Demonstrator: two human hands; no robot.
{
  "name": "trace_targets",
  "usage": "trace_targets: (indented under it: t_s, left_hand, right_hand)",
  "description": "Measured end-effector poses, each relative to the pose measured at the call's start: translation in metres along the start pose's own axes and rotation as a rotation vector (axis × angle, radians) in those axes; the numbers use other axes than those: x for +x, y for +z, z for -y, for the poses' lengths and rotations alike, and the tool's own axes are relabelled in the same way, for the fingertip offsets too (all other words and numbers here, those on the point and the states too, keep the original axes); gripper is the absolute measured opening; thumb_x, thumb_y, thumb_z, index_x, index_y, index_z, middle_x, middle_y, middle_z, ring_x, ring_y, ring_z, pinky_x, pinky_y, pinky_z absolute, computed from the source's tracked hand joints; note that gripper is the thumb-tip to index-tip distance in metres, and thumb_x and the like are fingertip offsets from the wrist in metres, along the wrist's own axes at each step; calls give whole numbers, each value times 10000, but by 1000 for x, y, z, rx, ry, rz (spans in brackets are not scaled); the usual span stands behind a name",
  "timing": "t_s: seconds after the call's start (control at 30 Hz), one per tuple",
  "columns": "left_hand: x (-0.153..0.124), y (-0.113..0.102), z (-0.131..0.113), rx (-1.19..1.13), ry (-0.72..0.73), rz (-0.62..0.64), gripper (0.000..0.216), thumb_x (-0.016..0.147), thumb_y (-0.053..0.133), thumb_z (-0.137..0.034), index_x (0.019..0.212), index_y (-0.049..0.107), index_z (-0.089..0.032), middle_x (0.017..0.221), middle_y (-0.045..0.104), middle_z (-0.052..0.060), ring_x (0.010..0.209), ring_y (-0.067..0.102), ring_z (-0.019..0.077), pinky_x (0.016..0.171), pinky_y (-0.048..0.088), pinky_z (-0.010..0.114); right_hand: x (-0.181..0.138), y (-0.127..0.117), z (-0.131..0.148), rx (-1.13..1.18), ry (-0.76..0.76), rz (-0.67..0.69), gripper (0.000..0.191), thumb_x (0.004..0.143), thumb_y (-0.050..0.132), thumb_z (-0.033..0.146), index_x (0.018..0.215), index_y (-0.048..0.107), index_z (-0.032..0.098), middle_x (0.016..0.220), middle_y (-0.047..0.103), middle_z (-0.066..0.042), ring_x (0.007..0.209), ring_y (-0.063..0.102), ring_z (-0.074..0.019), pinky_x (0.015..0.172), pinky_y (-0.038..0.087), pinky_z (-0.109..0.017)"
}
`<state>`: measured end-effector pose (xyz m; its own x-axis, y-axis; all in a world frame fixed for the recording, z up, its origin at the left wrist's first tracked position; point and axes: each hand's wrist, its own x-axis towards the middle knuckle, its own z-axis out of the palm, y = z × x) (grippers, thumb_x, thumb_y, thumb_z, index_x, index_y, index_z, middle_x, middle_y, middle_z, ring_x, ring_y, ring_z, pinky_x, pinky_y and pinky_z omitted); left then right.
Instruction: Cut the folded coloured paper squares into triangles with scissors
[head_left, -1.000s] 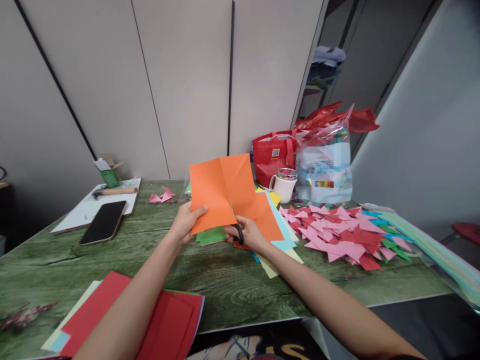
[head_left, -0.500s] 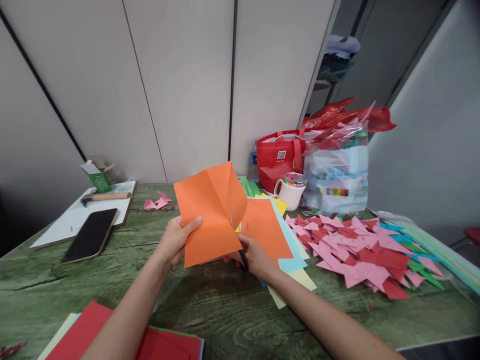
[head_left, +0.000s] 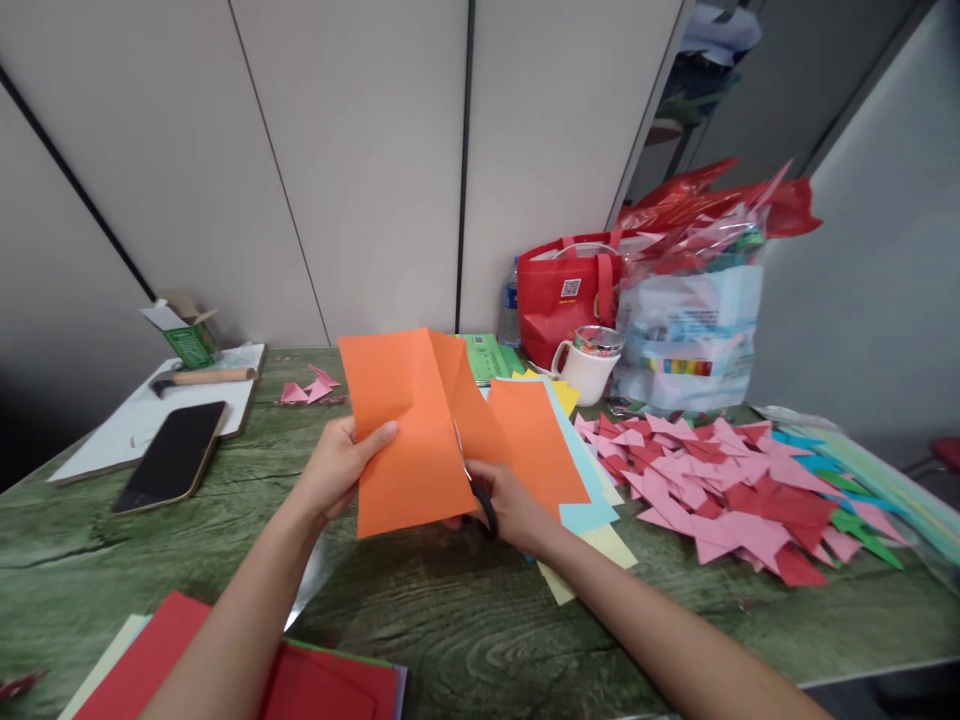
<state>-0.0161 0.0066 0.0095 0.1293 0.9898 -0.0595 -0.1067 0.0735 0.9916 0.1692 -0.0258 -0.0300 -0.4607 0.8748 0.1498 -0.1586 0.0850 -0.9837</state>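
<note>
An orange sheet of paper [head_left: 409,435], creased down its length, is held up above the table. My left hand [head_left: 337,465] pinches its left edge, thumb on the front and fingers behind. In my right hand [head_left: 510,505] is a pair of scissors [head_left: 484,505] with black handles; the blades lie in a slit running up the sheet, and most of them is hidden by the paper. Behind that hand, another orange sheet [head_left: 536,440] lies on a fanned pile of light blue paper [head_left: 592,517] and pale yellow paper [head_left: 611,545].
Pink and red folded paper pieces [head_left: 720,490] are heaped at the right. A white mug [head_left: 589,370], a red bag [head_left: 559,305] and a full plastic bag [head_left: 690,340] stand behind. Left are a phone [head_left: 172,455] and a hammer [head_left: 214,376]; red sheets [head_left: 330,685] lie in front.
The slit in the orange sheet is longer and its right part now folds back to the right. The scissors have moved slightly along the paper. The camera view has shifted a little.
</note>
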Motion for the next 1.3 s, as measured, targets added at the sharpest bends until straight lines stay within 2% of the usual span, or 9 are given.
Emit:
trace_targets:
  t_s: [0.13, 0.23, 0.37, 0.53, 0.67, 0.87, 1.07, 1.3]
  left_hand:
    - [0, 0, -1, -21, 9, 0, 284, 609, 680, -349, 816, 638, -159, 775, 693, 82, 612, 640, 207, 556, 513, 311]
    - [-1, 2, -1, -27, 23, 66, 278, 624, 676, -327, 843, 627, -162, 839, 687, 91, 657, 641, 207, 586, 514, 305]
    - [-5, 7, -1, 6, 36, 134, 316, 619, 687, -265, 911, 618, -168, 926, 669, 108, 746, 636, 228, 617, 517, 306]
    - [-9, 9, -4, 32, 3, 132, 305, 600, 697, -237, 890, 633, -171, 961, 663, 111, 742, 640, 244, 621, 526, 331]
    - [-9, 8, -7, 28, -2, 100, 319, 573, 714, -221, 876, 635, -165, 955, 666, 113, 737, 643, 252, 622, 530, 340]
    - [-11, 10, -10, 24, -35, 128, 370, 591, 703, -262, 929, 610, -144, 959, 664, 122, 822, 627, 281, 660, 525, 361]
    - [-13, 10, -11, 62, -21, 142, 344, 623, 686, -259, 939, 592, -161, 990, 658, 95, 822, 630, 254, 681, 526, 344]
    - [-14, 10, -11, 82, -1, 128, 352, 615, 692, -270, 935, 590, -163, 999, 654, 94, 811, 633, 254, 653, 535, 330]
  right_hand:
    - [2, 0, -6, -35, -89, -36, 251, 577, 693, 294, 774, 590, 177, 623, 581, 1, 594, 539, -148, 554, 452, -277]
    - [2, -1, -10, -23, -154, -64, 304, 593, 678, 241, 881, 596, 191, 727, 621, -21, 718, 573, -193, 620, 468, -310]
    - [1, 0, -10, -10, -171, -67, 323, 614, 662, 221, 928, 593, 193, 797, 634, -31, 793, 579, -212, 654, 474, -321]
    - [1, 0, -6, 26, -152, -53, 362, 575, 699, 271, 912, 597, 189, 798, 639, -34, 808, 588, -222, 694, 474, -343]
    - [1, 1, -2, 49, -150, -89, 299, 575, 705, 280, 842, 612, 183, 778, 645, -42, 804, 597, -218, 716, 471, -348]
    - [1, 2, 0, 72, -152, -101, 346, 552, 719, 282, 860, 610, 169, 826, 656, -53, 851, 595, -228, 742, 476, -346]
    - [1, 1, -4, 124, -189, -88, 363, 567, 715, 233, 908, 607, 179, 895, 657, -54, 871, 600, -226, 756, 482, -348]
    - [1, 2, -4, 121, -215, -113, 314, 567, 709, 207, 866, 616, 181, 866, 667, -42, 860, 607, -219, 737, 495, -340]
